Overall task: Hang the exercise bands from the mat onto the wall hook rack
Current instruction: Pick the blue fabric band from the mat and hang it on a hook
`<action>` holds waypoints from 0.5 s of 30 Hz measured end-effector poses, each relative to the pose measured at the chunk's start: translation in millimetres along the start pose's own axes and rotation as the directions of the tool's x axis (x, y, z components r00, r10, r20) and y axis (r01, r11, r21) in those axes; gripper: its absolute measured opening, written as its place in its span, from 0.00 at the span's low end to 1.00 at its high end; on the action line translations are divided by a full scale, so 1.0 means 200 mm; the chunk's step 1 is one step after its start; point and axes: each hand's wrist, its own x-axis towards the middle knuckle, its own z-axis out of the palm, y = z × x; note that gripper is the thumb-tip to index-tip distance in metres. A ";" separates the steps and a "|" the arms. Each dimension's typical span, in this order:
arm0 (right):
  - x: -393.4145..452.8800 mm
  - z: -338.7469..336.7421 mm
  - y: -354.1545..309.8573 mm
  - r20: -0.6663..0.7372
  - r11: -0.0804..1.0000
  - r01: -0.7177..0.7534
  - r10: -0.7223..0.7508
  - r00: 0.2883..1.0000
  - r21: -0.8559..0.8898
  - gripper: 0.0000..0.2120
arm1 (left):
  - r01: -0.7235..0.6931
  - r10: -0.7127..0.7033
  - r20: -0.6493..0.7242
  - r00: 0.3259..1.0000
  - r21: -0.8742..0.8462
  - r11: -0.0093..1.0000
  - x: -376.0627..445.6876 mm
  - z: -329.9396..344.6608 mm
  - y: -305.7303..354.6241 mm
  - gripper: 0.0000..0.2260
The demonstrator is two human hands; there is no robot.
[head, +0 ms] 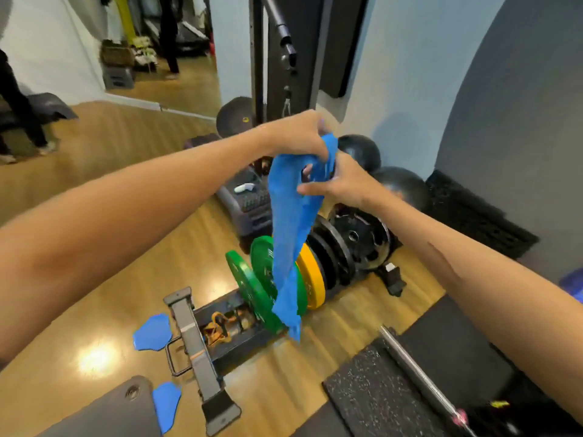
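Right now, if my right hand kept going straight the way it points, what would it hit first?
Most likely the left hand: the right hand points up-left along the blue band both grip, with the left just beyond. Depth is unclear.

Glossy wooden floor [104,171] reflects a ceiling light; pale blue wall [407,74] stands right, black rubber mat [375,395] lies near right.

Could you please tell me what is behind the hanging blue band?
Behind the blue band, held up by the left hand and right hand, stand green plates and a yellow plate, partly covered.
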 end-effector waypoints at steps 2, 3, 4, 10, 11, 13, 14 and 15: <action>-0.04 -0.10 0.05 -0.207 0.992 -0.063 0.040 0.978 -0.106 0.07 | -0.098 0.078 0.083 0.993 0.277 0.956 0.15 0.03 0.07 0.10; -0.07 -0.18 0.10 -0.276 0.982 -0.101 0.053 0.960 -0.160 0.08 | -0.144 0.094 0.135 0.986 0.440 0.886 0.22 0.04 0.07 0.09; -0.11 -0.25 0.14 -0.320 0.973 -0.134 0.067 0.945 -0.191 0.08 | -0.177 0.097 0.170 0.981 0.559 0.810 0.27 0.05 0.06 0.08; -0.26 -0.68 0.45 -0.368 0.931 -0.274 0.174 0.913 -0.241 0.06 | -0.213 0.051 0.243 0.969 0.709 0.672 0.64 0.27 0.11 0.11; -0.29 -0.74 0.51 -0.366 0.933 -0.285 0.191 0.911 -0.221 0.05 | -0.179 0.006 0.266 0.964 0.634 0.752 0.71 0.27 0.16 0.12; -0.34 -0.85 0.63 -0.351 0.946 -0.287 0.219 0.910 -0.153 0.04 | -0.144 0.004 0.322 0.947 0.414 0.899 0.85 0.24 0.26 0.12; -0.37 -0.89 0.68 -0.341 0.959 -0.263 0.213 0.916 -0.107 0.05 | -0.143 0.041 0.337 0.940 0.282 0.949 0.91 0.24 0.32 0.12; -0.39 -0.93 0.74 -0.330 0.970 -0.235 0.204 0.922 -0.056 0.07 | -0.157 0.100 0.340 0.935 0.145 0.977 0.97 0.25 0.39 0.13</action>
